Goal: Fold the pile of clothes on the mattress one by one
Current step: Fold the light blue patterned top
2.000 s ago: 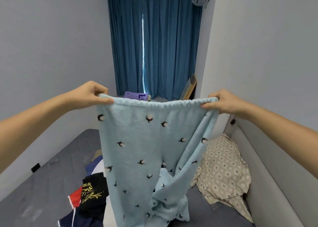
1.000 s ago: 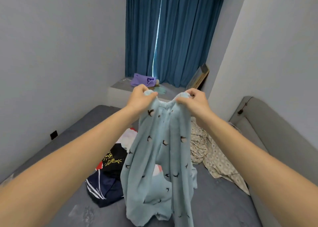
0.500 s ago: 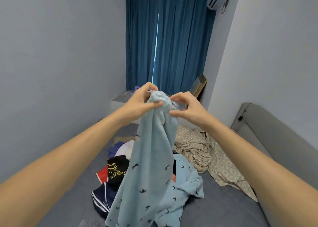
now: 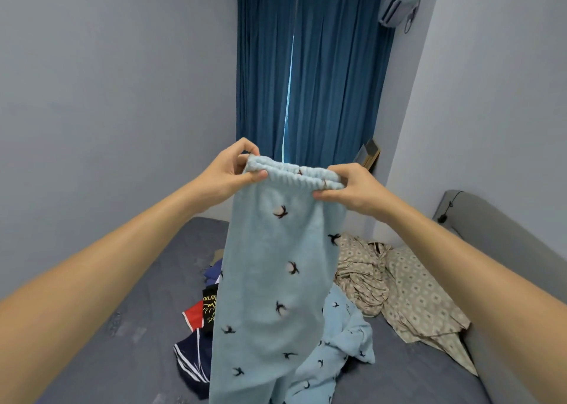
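Pants [image 4: 270,281], pale blue w/ bird print, hang at centre, halved lengthwise. Left hand [image 4: 225,173] pinches waistband at 10 o'clock, right hand [image 4: 352,192] at 2. Keep edges aligned, lower flat onto mattress [image 4: 414,382] at 5 o'clock, beside pile [image 4: 196,336].

Two hands [image 4: 228,170] [image 4: 352,192], one light-blue trousers [image 4: 270,281], one mattress [image 4: 399,379], one curtain [image 4: 322,66]

Even, soft, cool light; bright daylight sliver through curtain [image 4: 310,66] gap. Wide-angle bowing at edges; slight softness, perhaps motion blur, below.
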